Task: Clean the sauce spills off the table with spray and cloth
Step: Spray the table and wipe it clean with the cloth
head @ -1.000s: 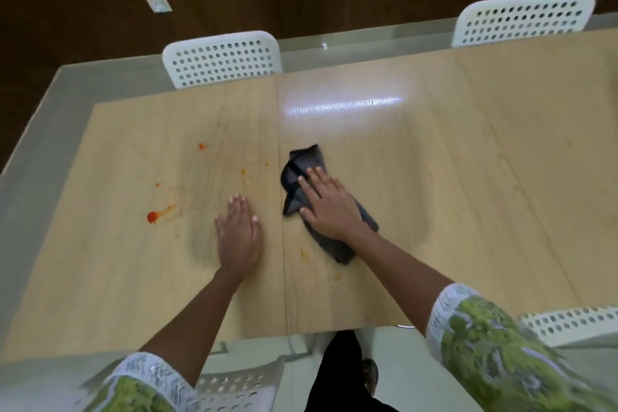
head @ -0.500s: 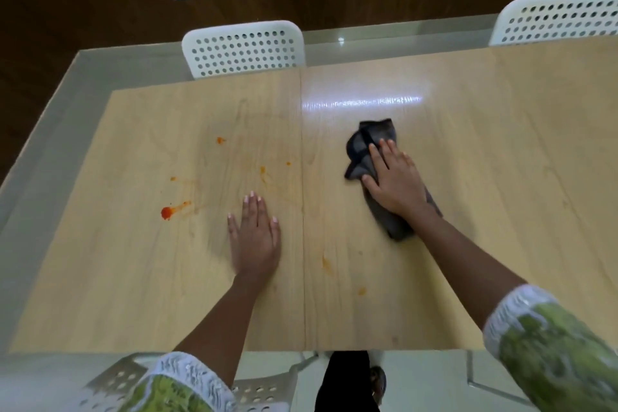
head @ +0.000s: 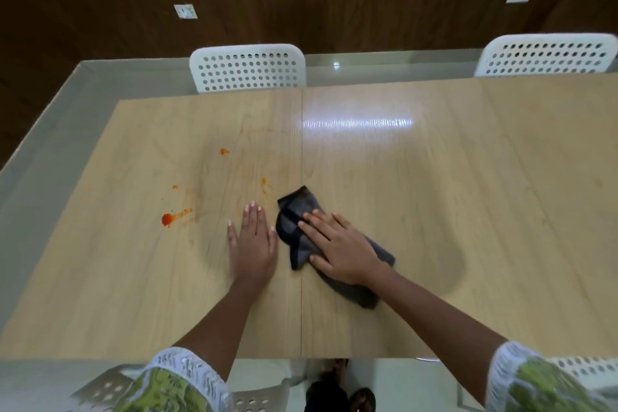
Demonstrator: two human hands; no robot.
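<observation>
The dark grey soft cloth (head: 294, 227) lies crumpled on the pale wooden worktop (head: 468, 211), right on the thin seam line that runs down its middle. Its long side slants from far-left to near-right. The right hand (head: 341, 249) lies flat on top of the cloth with its fingers straight and a little spread, pressing it down.

The red and orange sauce spots are all to the left of the cloth. The small orange smear (head: 266, 185) is the closest one, just past the cloth's far corner. The little orange dot (head: 223, 151) is farther away. The big red splat (head: 170, 218) and the tiny orange fleck (head: 175, 187) are well off to the left.

The left hand (head: 252, 242) lies flat on the worktop with straight fingers, holding nothing. It sits just beside the cloth, between it and the big red splat.

So the cloth likely has to slide left, and the left hand is in the way.

No spray bottle is in view.
</observation>
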